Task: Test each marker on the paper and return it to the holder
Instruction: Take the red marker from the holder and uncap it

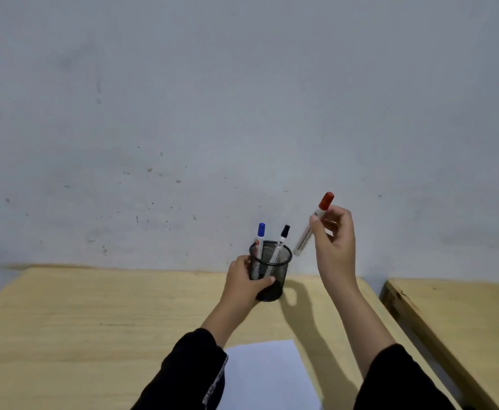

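Note:
A black mesh holder (275, 263) stands on the wooden table near the wall. My left hand (243, 281) is wrapped around its left side. Inside it stand a blue-capped marker (260, 236) and a black-capped marker (282, 239), both upright. My right hand (335, 241) holds a red-capped marker (316, 221) tilted in the air, just to the right of and above the holder's rim, cap end up. A white sheet of paper (269, 377) lies on the table near me, between my forearms.
The light wooden table (94, 321) ends against a pale grey wall (212, 113). A second wooden table (464, 321) stands to the right across a narrow gap. My dark sleeves cover the lower part of the view.

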